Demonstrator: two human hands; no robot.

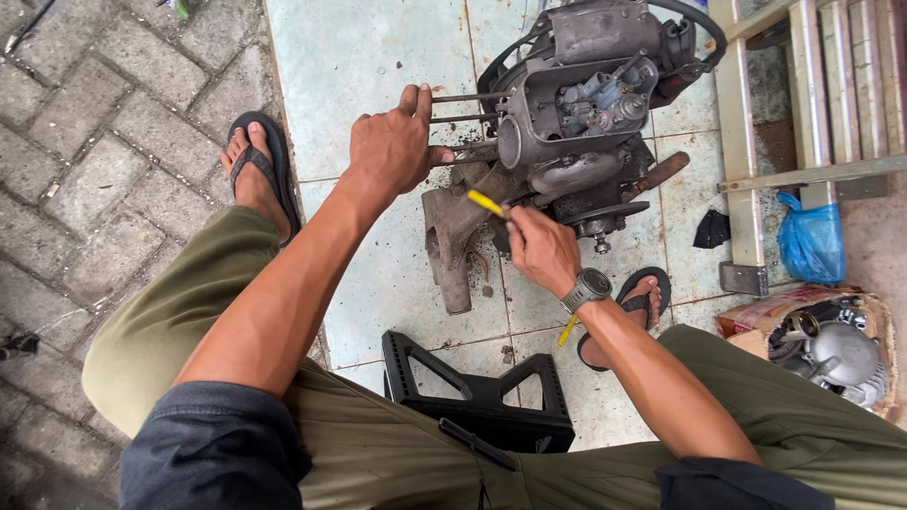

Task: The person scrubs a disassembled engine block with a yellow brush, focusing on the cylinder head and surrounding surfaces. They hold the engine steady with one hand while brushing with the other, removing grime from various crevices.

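Two kinds of floor are seen from above: grey paving bricks [104,142] on the person's left side and pale green tiles [378,76] under the work. A dirty grey engine [567,123] is laid on the tiles, between the two feet in black sandals, and it is the largest thing there. A wooden frame [803,104] is placed to its right. A black plastic stool [482,397] is seen under the person, just before the olive trousers. At the right edge, a cardboard box with metal parts [822,345] is set on the floor, and a blue plastic bag [811,241] is left just behind it.

The left hand [392,146] is closed around the long metal studs [468,107] that stick out from the engine's side. The right hand [540,250], with a wristwatch on it, is clenched on a thin tool with a yellow handle [487,202], and the tool is held against the lower part of the engine. A small black rag [711,229] is left on the tiles near the engine.
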